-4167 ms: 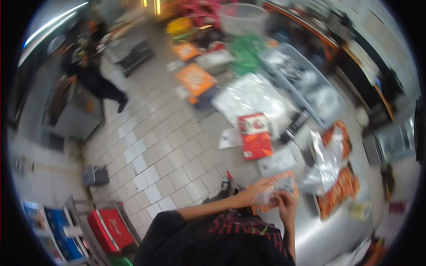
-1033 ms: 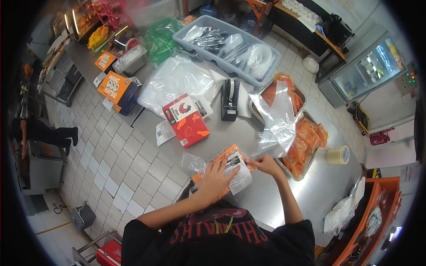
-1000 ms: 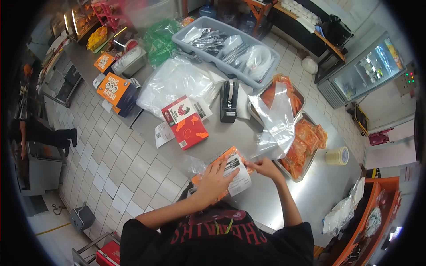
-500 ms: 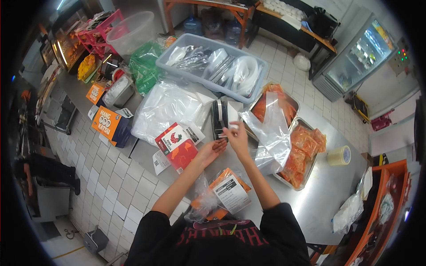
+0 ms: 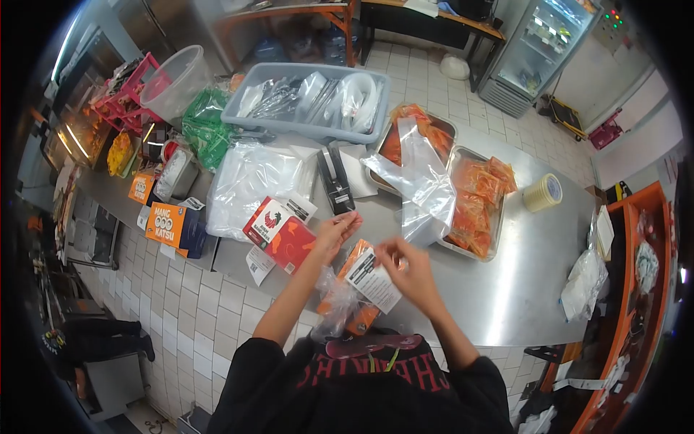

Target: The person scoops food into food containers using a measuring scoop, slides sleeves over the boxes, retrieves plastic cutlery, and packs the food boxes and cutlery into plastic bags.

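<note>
My right hand (image 5: pixel 408 273) is closed in a pinch over a printed paper slip (image 5: pixel 372 281); anything between its fingertips is too small to make out. The slip lies on an orange box (image 5: pixel 363 318) partly wrapped in clear plastic (image 5: pixel 337 307), near my body. My left hand (image 5: pixel 337 237) is raised to the left, palm turned inward, with its fingers drawn together; I cannot make out what they hold. Just beyond its fingertips stands a black tape dispenser (image 5: pixel 335 177). A red and white box (image 5: pixel 279 234) lies left of my left wrist.
Clear plastic bags (image 5: pixel 249 189) are stacked behind the red box. A grey-blue bin (image 5: pixel 307 130) holds packed cutlery. Two metal trays (image 5: pixel 494 226) carry orange-red food packs (image 5: pixel 472 206), with a plastic sheet (image 5: pixel 428 199) across them. A tape-like roll (image 5: pixel 543 193) sits at right.
Both hands have come back from the tape dispenser toward my body. My right hand has moved over the paper slip, and my left hand's fingers have drawn together. The view has shifted.
</note>
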`<state>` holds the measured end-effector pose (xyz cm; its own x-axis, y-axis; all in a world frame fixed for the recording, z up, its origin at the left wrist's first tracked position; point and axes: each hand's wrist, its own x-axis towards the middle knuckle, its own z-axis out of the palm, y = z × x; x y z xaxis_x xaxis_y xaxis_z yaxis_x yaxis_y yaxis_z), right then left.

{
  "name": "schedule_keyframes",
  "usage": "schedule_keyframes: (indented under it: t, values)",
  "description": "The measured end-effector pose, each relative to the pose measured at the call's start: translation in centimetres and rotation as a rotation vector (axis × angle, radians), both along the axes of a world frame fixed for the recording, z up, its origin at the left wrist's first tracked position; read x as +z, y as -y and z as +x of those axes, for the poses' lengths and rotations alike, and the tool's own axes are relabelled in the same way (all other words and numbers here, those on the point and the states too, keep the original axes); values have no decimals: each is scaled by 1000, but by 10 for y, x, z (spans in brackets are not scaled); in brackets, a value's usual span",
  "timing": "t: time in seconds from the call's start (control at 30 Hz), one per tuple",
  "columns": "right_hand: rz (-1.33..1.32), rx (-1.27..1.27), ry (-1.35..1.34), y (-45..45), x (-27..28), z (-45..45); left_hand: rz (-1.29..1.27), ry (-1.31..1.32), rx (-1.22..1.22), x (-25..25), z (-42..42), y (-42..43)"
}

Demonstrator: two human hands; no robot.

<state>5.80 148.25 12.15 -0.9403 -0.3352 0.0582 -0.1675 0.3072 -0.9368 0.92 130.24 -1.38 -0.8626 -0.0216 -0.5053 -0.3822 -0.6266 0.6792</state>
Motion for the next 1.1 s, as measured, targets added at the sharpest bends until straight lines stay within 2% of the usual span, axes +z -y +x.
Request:
schedule_keyframes:
  t: [0.07, 0.13, 0.17, 0.23, 0.27, 0.37, 0.4, 0.47, 0.53, 0.6, 0.63, 0.7, 0.73, 0.83, 0.9, 0.97, 1.03, 1.1]
  values:
    - [79, -43, -227, 13, -25, -33, -7, -42, -38, 3, 7, -4]
    - [172, -66, -480, 22, -87, -75, 19, -90, 14, 2, 10, -5]
    - [168, -68, -487, 26, -102, -87, 16, -97, 13, 8, 13, -6]
    - [206, 68, 97, 35, -109, -101, -86, -134, -22, 22, 18, -7]
    - [205, 77, 91, 39, -114, -105, -88, -138, -13, 22, 18, -6]
    - [227, 148, 416, 52, -116, -110, -57, -125, -76, 12, 19, -5]
    - [229, 154, 420, 54, -124, -112, -55, -120, -71, 8, 21, -5]
    - [-61, 153, 624, 56, -136, -118, 20, -102, -57, 1, 23, -5]
    - [-47, 122, 639, 63, -149, -122, 24, -105, -57, -9, 25, -4]
    - [164, 106, 415, 69, -176, -133, 39, -102, -57, -22, 23, -4]
    - [167, 107, 421, 69, -181, -137, 23, -93, -104, -28, 19, -2]
    - [530, -29, 230, 67, -190, -140, 7, -72, -152, -34, 23, -1]
    - [527, -33, 233, 64, -178, -136, -4, -59, -195, -26, 24, -1]
    - [-199, -25, 212, 47, -121, -125, -62, -115, -251, 7, 28, 5]
    - [-276, -53, 169, 41, -67, -108, -210, -256, -262, 52, 31, 9]
    - [-352, -97, 128, 31, -17, -87, -287, -292, -322, 106, 31, 8]
    - [-542, -197, -37, 20, 26, -66, -360, -325, -382, 149, 43, -2]
    - [-439, -324, -181, 3, 60, -41, -400, -347, -411, 177, 58, -14]
